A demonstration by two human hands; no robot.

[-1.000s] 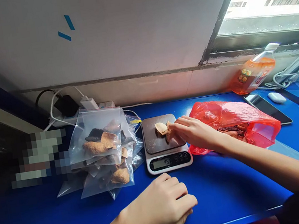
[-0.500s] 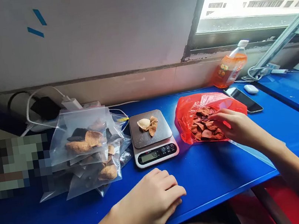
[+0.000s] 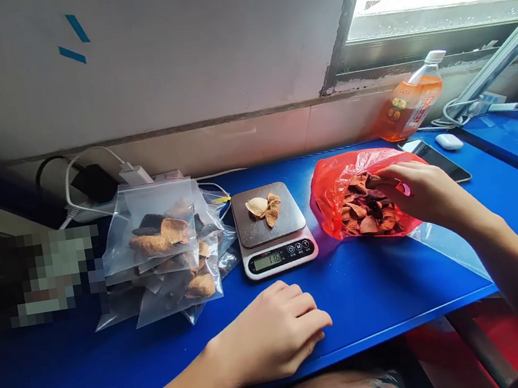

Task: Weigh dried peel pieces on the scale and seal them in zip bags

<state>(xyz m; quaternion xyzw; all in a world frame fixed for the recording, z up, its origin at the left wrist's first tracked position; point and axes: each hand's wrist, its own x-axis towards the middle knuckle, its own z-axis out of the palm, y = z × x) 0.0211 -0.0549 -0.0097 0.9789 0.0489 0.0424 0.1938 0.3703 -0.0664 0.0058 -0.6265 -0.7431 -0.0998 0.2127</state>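
Observation:
My right hand (image 3: 426,188) reaches into the mouth of a red plastic bag (image 3: 328,180) full of curled, dried brown pieces (image 3: 365,207). Its fingertips are pinched together among the pieces; what lies between them is hard to make out. To the left, a digital kitchen scale (image 3: 281,257) carries a few dried shell-like pieces (image 3: 271,210), one of them paler, and its display appears to read 11.6. Resting on the blue table in front of the scale, my left hand (image 3: 279,330) has its fingers curled together, with nothing visible in them.
Zip-lock bags (image 3: 165,253) with brown and black pieces are stacked left of the scale. Behind them are chargers and cables (image 3: 94,180). A bottle of orange drink (image 3: 413,99), a phone (image 3: 449,162) and a white earbud case (image 3: 449,141) stand at the back right. A clear bag (image 3: 452,249) lies under the red one.
The view has shifted slightly, moving everything a little rightward. My right hand still works in the red bag, and a dark piece shows by its fingertips. The scale's display changed from about 4.6 to 11.6.

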